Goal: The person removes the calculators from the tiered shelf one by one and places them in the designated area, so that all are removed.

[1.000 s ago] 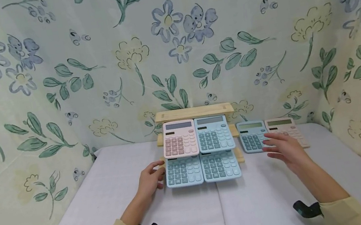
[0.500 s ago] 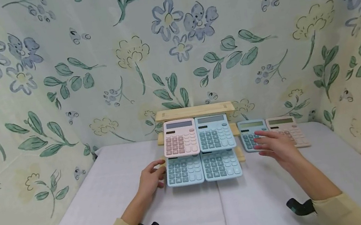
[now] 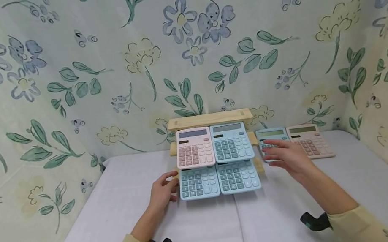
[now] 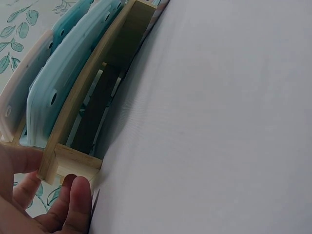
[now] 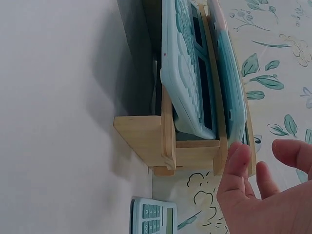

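Note:
A wooden rack (image 3: 210,118) holds calculators in two tiers, leaning back. Its upper tier has a pink calculator (image 3: 194,148) on the left and a blue calculator (image 3: 232,142) on the right. Two more blue calculators, one left (image 3: 199,184) and one right (image 3: 239,177), fill the lower tier. My left hand (image 3: 161,194) grips the rack's left end; in the left wrist view, thumb and curled fingers (image 4: 80,200) are around the wooden end piece. My right hand (image 3: 287,156) is near the rack's right end, fingers loosely bent, nothing in them.
Right of the rack, another blue calculator (image 3: 272,132) lies partly behind my right hand, with a pink calculator (image 3: 311,141) beside it. A white cloth (image 3: 213,233) covers the table. Flowered fabric (image 3: 108,45) hangs behind and at both sides.
My right hand has moved left, from over the loose calculators toward the rack's right end. My left hand has stayed at the rack's left end.

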`<state>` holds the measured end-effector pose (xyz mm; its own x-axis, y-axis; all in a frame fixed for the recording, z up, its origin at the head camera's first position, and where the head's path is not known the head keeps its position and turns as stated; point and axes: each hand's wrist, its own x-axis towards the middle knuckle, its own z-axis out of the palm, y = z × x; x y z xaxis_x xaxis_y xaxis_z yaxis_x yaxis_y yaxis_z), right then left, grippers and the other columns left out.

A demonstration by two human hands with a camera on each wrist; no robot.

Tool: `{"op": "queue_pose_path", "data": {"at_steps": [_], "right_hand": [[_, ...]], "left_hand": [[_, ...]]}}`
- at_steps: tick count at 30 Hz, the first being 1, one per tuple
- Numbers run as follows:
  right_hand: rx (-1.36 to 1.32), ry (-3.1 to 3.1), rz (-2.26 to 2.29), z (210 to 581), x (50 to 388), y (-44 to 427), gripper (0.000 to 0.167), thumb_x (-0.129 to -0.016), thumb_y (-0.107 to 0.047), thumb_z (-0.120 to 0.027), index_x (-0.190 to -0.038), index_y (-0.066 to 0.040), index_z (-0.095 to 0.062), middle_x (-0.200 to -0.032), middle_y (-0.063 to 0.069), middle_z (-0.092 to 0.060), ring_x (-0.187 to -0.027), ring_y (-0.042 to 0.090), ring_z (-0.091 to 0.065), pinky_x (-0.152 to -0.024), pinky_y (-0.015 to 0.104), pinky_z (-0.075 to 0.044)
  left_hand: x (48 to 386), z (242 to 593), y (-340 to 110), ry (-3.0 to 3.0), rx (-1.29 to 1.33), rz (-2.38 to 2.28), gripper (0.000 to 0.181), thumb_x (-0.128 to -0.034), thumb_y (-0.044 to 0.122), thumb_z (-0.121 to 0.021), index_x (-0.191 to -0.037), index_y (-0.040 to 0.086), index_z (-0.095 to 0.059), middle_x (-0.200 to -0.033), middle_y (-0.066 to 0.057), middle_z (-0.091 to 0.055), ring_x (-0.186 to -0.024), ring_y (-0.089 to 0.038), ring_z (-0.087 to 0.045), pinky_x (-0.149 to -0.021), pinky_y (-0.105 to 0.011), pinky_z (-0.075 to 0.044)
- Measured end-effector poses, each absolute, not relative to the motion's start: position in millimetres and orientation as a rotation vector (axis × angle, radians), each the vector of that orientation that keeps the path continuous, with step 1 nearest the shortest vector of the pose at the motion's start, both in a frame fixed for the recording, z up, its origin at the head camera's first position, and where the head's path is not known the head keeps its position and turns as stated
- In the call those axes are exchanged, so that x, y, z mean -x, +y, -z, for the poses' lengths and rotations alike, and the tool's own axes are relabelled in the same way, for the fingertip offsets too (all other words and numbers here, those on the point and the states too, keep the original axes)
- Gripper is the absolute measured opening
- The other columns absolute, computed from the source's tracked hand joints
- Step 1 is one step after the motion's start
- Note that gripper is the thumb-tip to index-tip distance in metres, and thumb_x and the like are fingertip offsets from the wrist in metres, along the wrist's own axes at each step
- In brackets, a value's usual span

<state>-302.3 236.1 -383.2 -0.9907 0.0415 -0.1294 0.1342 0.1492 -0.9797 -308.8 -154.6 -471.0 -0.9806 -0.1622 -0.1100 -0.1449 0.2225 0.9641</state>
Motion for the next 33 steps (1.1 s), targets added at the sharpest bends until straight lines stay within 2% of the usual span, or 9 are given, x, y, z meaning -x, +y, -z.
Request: {"op": "queue_pose_path", "data": {"at_steps": [16, 21, 33], "right_hand": [[-0.068, 2.298, 1.973, 390, 310, 220, 0.053, -0.101, -0.017, -0.058, -0.151, -0.008, -0.042, -0.142, 0.021, -0.052, -0.115, 0.031, -0.064, -0.096, 0.034, -0.054], [-0.056, 2.292, 1.978, 390, 311, 216, 0.053, -0.1, -0.015, -0.059, -0.151, -0.009, -0.043, -0.139, 0.018, -0.053, -0.114, 0.032, -0.063, -0.095, 0.032, -0.054], [-0.044, 2.224, 2.012, 395, 318, 210, 0.055, -0.096, -0.008, -0.061, -0.149, -0.011, -0.046, -0.134, 0.016, -0.049, -0.103, 0.022, -0.066, -0.088, 0.026, -0.057]], "left_hand": [[309, 472, -155, -2.446, -0.295, 1.928, 0.033, -0.0966, 0.025, -0.063, -0.129, 0.02, -0.066, -0.108, -0.011, -0.068, -0.082, -0.022, -0.06, -0.058, -0.029, -0.055], [309, 472, -154, -2.446, -0.296, 1.926, 0.033, -0.0966, 0.025, -0.063, -0.129, 0.02, -0.066, -0.108, -0.01, -0.068, -0.082, -0.022, -0.06, -0.059, -0.029, -0.055], [308, 472, -154, -2.44, -0.288, 1.923, 0.032, -0.0969, 0.024, -0.063, -0.128, 0.019, -0.066, -0.107, -0.011, -0.067, -0.081, -0.021, -0.06, -0.058, -0.028, -0.054]]}}
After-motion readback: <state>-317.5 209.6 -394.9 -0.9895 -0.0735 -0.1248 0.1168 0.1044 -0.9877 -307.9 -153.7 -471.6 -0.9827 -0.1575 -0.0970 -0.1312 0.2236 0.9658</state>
